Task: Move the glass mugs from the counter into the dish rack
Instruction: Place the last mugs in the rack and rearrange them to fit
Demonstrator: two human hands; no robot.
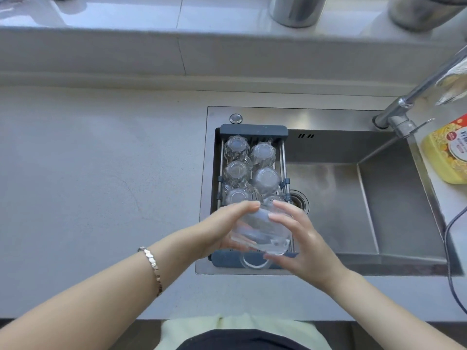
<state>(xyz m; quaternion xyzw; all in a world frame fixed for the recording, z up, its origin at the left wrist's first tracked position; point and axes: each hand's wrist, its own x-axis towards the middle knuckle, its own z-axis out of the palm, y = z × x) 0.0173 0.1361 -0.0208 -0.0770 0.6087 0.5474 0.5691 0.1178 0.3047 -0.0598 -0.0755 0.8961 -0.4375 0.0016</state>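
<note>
- Now a mug (260,229) is gripped by both hands, left (222,231) and right (300,238).
- Free rack (252,130) space lies directly beneath; upturned mugs (252,165) fill 12 o'clock.

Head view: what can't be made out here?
- Near end of the dish rack: hidden by both hands and the held glass mug.
- Mug count in the rack: clear glass overlaps.
- Yellow bottle label: cut off by the right edge.
- Two metal containers on the ledge: tops cropped.

A pale grey counter (101,173) bears a yellow bottle (447,152) beside the sink (404,198).
</note>
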